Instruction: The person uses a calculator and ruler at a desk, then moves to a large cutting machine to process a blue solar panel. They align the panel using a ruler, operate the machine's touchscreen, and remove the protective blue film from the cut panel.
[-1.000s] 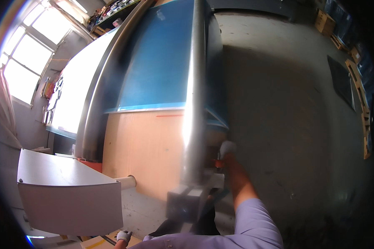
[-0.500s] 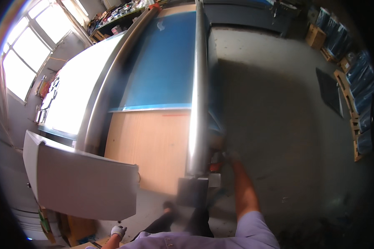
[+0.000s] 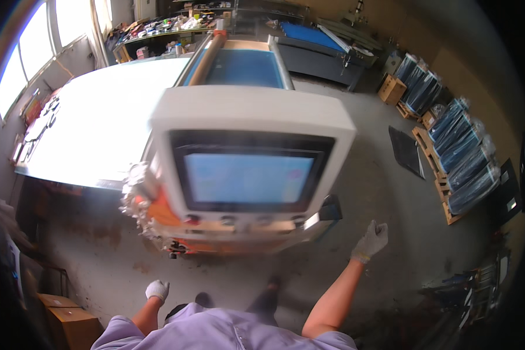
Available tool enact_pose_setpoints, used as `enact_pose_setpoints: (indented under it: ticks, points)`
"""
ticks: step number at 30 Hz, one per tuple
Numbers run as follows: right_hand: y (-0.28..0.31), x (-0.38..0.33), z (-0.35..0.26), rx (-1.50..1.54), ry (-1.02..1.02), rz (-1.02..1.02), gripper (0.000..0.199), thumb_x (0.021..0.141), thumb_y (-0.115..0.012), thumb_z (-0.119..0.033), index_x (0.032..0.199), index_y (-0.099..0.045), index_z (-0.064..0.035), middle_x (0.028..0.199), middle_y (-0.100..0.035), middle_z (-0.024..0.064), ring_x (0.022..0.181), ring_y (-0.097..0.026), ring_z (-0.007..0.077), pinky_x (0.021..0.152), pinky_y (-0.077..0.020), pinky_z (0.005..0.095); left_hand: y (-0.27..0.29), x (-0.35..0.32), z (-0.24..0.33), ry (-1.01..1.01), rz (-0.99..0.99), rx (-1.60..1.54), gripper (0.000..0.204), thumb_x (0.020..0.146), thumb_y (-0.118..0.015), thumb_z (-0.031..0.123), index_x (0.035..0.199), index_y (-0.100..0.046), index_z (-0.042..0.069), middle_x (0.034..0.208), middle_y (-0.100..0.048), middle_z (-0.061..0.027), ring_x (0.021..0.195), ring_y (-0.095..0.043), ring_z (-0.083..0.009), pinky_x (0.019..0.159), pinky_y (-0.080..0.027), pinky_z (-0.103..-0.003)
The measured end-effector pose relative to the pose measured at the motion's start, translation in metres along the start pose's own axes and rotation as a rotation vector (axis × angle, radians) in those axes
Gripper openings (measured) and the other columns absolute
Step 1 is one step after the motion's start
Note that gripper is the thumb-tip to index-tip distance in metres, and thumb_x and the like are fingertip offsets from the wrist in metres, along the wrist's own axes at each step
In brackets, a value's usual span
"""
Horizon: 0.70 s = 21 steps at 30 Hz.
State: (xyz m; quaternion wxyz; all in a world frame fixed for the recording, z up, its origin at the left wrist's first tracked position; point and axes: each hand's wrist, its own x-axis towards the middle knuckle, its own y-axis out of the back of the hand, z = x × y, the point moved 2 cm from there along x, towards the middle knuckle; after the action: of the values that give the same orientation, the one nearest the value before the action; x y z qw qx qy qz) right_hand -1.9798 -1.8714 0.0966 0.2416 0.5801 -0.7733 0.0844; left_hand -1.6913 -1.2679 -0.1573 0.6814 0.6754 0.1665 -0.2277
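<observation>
Console's (image 3: 254,160) dead ahead at our 12 o'clock. Looks like we're between grips, honestly; touching it would call for a reach toward 12. From it, our left hand (image 3: 157,290) sits at 7, right hand (image 3: 372,240) at 4, neither touching. Right looks curled closed on nothing visible; can't tell the left's grip. Count: one console, one lit screen (image 3: 248,181), two gloved hands, maybe four blurry knobs (image 3: 227,221).

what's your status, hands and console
Left hand and right hand gloved, nothing visibly held, both apart from the console. Screen lit, blurred. Cardboard box left of left hand.
</observation>
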Motion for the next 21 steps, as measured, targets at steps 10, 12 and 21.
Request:
enact_pose_setpoints:
  ticks: [10,12,21]
  points:
    - [0.002,-0.222,-0.201,0.143,0.075,-0.246,0.041,0.088,-0.067,0.000,0.067,-0.033,-0.0059,0.063,-0.029,-0.0035,0.061,-0.028,0.0095,0.055,-0.0282,0.0310,-0.012,0.024,-0.188,0.174,-0.092,-0.349,0.049,0.093,-0.055,0.052,0.106,-0.076,0.010,0.104,-0.074,-0.0182,0.100,-0.071,-0.0352,0.090,-0.055,-0.049]
    - [0.004,-0.240,-0.218,0.152,0.093,-0.318,0.040,0.090,-0.069,-0.002,0.067,-0.036,-0.0050,0.063,-0.030,-0.0025,0.060,-0.029,0.0102,0.054,-0.0295,0.0317,-0.042,0.028,-0.225,0.346,-0.280,-0.664,0.047,0.095,-0.054,0.050,0.116,-0.073,0.013,0.111,-0.074,-0.0130,0.110,-0.068,-0.0295,0.095,-0.053,-0.047]
    - [0.015,-0.254,-0.274,0.084,0.272,-0.416,0.038,0.090,-0.070,-0.004,0.067,-0.041,-0.0030,0.059,-0.035,0.0001,0.058,-0.032,0.0090,0.052,-0.0301,0.0320,-0.133,0.047,-0.296,0.564,-0.492,-0.990,0.039,0.098,-0.036,0.042,0.116,-0.060,0.018,0.112,-0.068,-0.0049,0.109,-0.061,-0.0252,0.088,-0.048,-0.044]
